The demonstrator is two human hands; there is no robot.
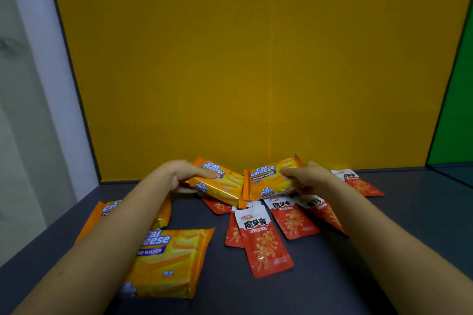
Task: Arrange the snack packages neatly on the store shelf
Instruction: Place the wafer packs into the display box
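Farthest out from the yellow back panel (pixel 256 59), at the front of the dark grey shelf (pixel 384 250), the front wafer pack (pixel 174 263) is lying flat with its orange Cal Cheese label up, and the left forearm is crossing its corner. A little closer to the panel and off toward its left end, a second wafer pack (pixel 99 215) is lying mostly hidden under that same forearm.

Out before the panel's middle, red sachets are lying scattered and overlapping. The nearest sachet (pixel 263 243) is covering part of a second sachet (pixel 231 234). A third sachet (pixel 291 220) and a fourth sachet (pixel 323 211) are fanning out toward the panel's right end.

Closer again to the panel, the left hand (pixel 184 176) is gripping the left-held wafer pack (pixel 217 186), fingers curled over its top. The right hand (pixel 307 176) is clamping the right-held wafer pack (pixel 268 181) the same way. The two packs are tilting and meeting at their inner ends. A fifth sachet (pixel 217 206) is poking out from under the left-held one.

Just short of the panel, beside the right wrist, a sixth sachet (pixel 358 183) is lying flat. A green side wall (pixel 455 110) is joining the panel's right edge.
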